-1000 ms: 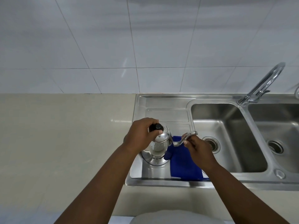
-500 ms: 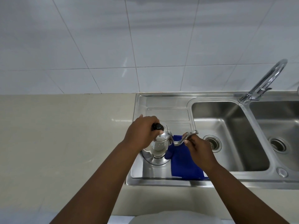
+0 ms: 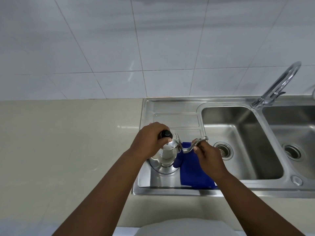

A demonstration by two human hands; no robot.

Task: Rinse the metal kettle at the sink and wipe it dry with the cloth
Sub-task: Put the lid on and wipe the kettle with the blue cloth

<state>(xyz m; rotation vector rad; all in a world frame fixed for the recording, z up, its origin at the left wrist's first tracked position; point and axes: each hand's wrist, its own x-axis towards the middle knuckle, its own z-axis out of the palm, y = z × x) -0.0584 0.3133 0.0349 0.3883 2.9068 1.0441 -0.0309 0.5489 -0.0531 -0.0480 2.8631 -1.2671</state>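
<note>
Nearest the viewer, two bare forearms reach forward from the lower edge over the pale bench [image 3: 68,142]. The left hand [image 3: 150,140] rests on top of the metal kettle [image 3: 167,154], its fingers [image 3: 167,141] curled together around the black lid knob [image 3: 166,133]. The right hand [image 3: 207,156] meets the kettle's curved metal spout [image 3: 194,144], with its fingers [image 3: 196,149] pinched on the spout near the bend. The kettle stands upright on the flat draining board [image 3: 177,120] of the steel sink unit, at the board's left near part, its wide round base on the steel surface. Small droplets or dimples show on its polished body; which of the two cannot be told.

A blue cloth [image 3: 192,174] lies flat on the draining board just to the right of the kettle, touching or passing under the kettle's right side, and reaching to the board's near rim; the right wrist covers part of it.

Further right lies the first sink basin [image 3: 238,133] with a round drain strainer [image 3: 223,150] at its floor, and beyond it the second basin [image 3: 298,130] with its own drain [image 3: 292,151]. A curved chrome tap [image 3: 279,84] rises from the back ledge between the two basins. Behind everything, a wall of large pale tiles [image 3: 119,40] fills the upper half of the view.
</note>
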